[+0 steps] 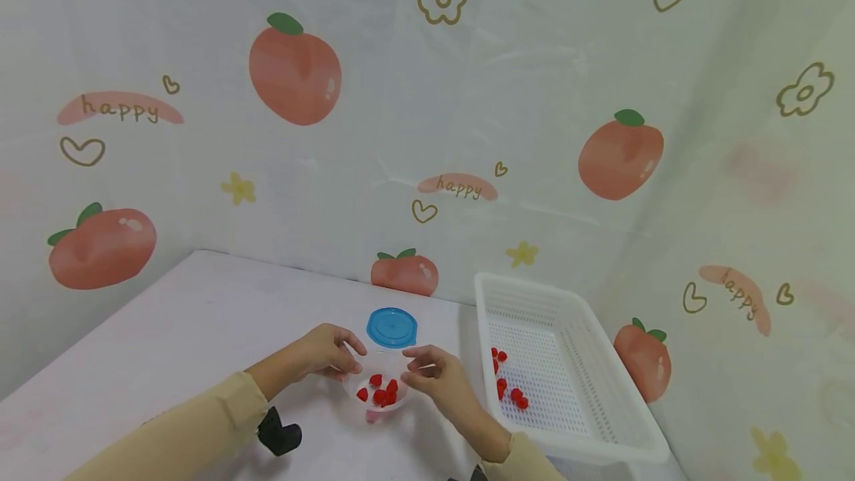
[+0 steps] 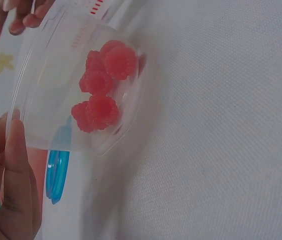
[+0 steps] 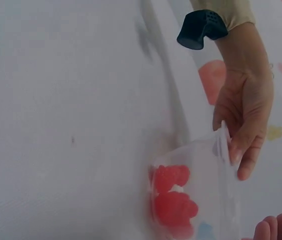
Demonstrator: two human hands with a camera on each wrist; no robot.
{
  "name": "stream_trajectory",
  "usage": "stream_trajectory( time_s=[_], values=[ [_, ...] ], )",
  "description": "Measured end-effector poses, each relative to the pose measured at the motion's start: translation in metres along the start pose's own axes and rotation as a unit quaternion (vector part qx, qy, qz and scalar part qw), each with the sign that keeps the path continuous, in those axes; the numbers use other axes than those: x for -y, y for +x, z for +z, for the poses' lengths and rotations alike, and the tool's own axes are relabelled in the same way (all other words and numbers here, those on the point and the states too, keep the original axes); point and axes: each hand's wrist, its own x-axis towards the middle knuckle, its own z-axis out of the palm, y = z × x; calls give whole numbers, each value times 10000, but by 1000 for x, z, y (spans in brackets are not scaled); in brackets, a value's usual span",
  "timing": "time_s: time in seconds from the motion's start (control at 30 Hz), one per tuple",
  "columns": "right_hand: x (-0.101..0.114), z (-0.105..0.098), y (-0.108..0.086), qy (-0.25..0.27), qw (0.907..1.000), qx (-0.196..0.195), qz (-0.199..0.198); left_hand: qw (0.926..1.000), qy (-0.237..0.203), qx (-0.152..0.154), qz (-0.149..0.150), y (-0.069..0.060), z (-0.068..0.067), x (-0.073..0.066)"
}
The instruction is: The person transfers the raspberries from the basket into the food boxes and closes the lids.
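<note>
A clear plastic container [image 1: 381, 364] stands on the table with several red raspberries [image 1: 381, 396] at its bottom. My left hand [image 1: 329, 351] pinches its rim on the left side, which shows in the left wrist view with the thumb against the container wall [image 2: 46, 110]. My right hand [image 1: 437, 377] hovers at the container's right side, fingers loosely bent. In the right wrist view its fingertips [image 3: 273, 229] are apart from the rim and hold nothing. Just behind the container lies a blue lid [image 1: 392, 326].
To the right stands a white perforated plastic basket [image 1: 568, 448], with several more raspberries [image 1: 517, 398] along its left side. A printed cloth backdrop [image 1: 374, 132] rises behind the white table [image 1: 220, 303].
</note>
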Motion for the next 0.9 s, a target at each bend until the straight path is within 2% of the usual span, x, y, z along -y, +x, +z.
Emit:
stream_trajectory(
  time_s=[0.13,0.33,0.53,0.63,0.8,0.9],
  values=[
    [13,-2,-4,231,9997,98,-40,10000,56,-27,-10,-1,0,-1],
    [37,-12,-8,498,9978,297,-335,10000,93,5,29,-2,-2,-1],
    [57,-41,-3,930,9925,7,-788,10000,82,-28,-6,-2,-1,0],
    [65,-60,2,1400,9839,-336,-1062,9999,100,-58,-18,-2,0,0],
    [69,-93,15,2363,9558,-999,-1439,9999,94,-63,-26,-2,0,-1],
    [64,-114,25,2661,9414,-1405,-1524,9999,110,-69,-36,-2,0,-1]
  ],
)
